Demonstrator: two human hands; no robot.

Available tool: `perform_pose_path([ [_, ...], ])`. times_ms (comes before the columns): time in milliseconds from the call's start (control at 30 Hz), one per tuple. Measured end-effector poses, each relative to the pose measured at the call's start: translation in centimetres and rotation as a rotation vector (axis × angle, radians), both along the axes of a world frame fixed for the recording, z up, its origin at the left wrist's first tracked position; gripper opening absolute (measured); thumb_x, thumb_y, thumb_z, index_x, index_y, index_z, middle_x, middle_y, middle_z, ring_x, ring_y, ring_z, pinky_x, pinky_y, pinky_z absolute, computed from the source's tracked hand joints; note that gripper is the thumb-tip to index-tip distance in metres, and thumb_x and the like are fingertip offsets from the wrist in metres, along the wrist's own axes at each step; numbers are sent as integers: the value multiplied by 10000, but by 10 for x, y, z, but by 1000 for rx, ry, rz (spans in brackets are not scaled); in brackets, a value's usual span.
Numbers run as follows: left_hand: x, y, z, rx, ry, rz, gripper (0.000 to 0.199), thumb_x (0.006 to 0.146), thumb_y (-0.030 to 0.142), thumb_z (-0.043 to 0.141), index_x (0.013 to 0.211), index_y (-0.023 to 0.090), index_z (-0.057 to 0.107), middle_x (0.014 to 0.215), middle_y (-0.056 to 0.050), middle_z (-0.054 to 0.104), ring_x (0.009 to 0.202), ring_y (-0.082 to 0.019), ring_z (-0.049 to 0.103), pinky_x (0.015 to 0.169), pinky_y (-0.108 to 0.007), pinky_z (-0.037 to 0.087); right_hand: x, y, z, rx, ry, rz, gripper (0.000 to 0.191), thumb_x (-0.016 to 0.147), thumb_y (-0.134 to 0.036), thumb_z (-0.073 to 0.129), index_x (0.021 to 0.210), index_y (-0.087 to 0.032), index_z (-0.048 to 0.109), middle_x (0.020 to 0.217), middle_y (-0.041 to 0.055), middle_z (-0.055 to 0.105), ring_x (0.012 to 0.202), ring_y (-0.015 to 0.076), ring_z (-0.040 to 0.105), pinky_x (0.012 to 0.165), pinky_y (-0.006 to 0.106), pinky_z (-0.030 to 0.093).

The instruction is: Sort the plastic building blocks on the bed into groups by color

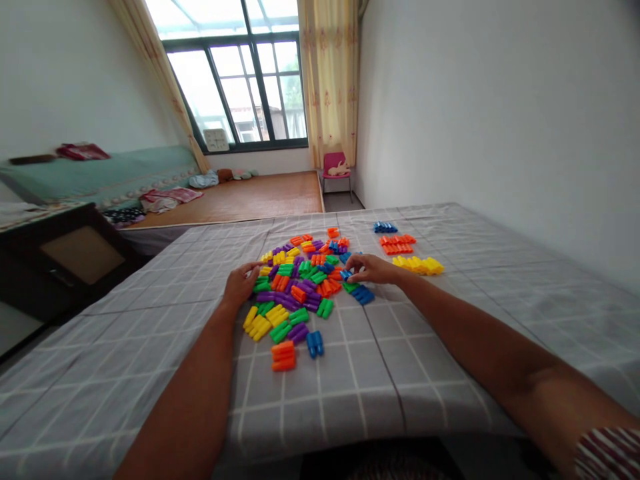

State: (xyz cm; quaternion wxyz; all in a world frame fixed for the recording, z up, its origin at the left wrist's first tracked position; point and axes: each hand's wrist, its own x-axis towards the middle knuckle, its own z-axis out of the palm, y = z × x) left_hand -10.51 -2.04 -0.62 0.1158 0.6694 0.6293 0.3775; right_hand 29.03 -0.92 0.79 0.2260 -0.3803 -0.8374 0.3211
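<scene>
A loose pile of plastic toy building pieces [287, 299] in purple, green, yellow, orange and blue covers the middle of the table. My right hand [369, 269] is at the pile's right edge, fingers pinched on a blue building piece [345, 274]. Just below it lie more blue pieces [363, 294] and a green one. My left hand [243, 281] rests at the pile's left edge, its fingers bent against the pieces; whether it grips one is hidden. Nearest me lie an orange piece [283, 357] and a blue piece [315, 344].
On the right, apart from the pile, stand a blue group [385, 227], orange rows [397, 244] and a yellow row [419, 266]. A grey checked cloth [425, 373] covers the table. Beyond are a bed [270, 193], a pink chair [335, 164] and a dark cabinet [75, 260].
</scene>
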Motion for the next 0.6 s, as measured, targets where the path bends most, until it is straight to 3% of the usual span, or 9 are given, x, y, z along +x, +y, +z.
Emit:
perform_pose_path([
  [200,0,-3,1,-51,-4,35,478,783,452,459,1065,167,719,950,-51,747,818,-205,670,697,-256,521,19,18,37,147,45,-108,397,698,-465,716,950,-168,634,897,41,664,715,139,592,630,257,464],
  [300,0,-4,4,-70,-15,53,498,768,470,466,1060,156,719,893,-54,748,740,-196,661,639,-250,511,61,52,58,234,11,-252,399,698,-434,712,980,-161,642,934,60,677,720,145,601,638,261,468],
  [367,0,-5,5,-70,-17,48,513,762,494,470,1053,152,719,868,-51,746,704,-192,649,609,-250,499,99,80,62,295,-27,-410,390,692,-396,711,998,-163,647,966,72,685,750,161,613,660,273,477],
  [467,-1,-5,5,-75,0,54,524,751,523,476,1034,157,723,808,-38,738,663,-185,632,574,-248,476,156,117,50,300,-157,-645,350,676,-351,707,972,-171,652,998,76,694,788,182,630,689,293,492],
  [600,-2,-4,5,-96,13,55,545,757,546,473,1033,149,723,758,-39,724,621,-178,610,542,-250,451,197,152,16,265,-402,-741,290,665,-293,706,932,-186,663,1004,64,708,854,201,648,738,291,489],
])
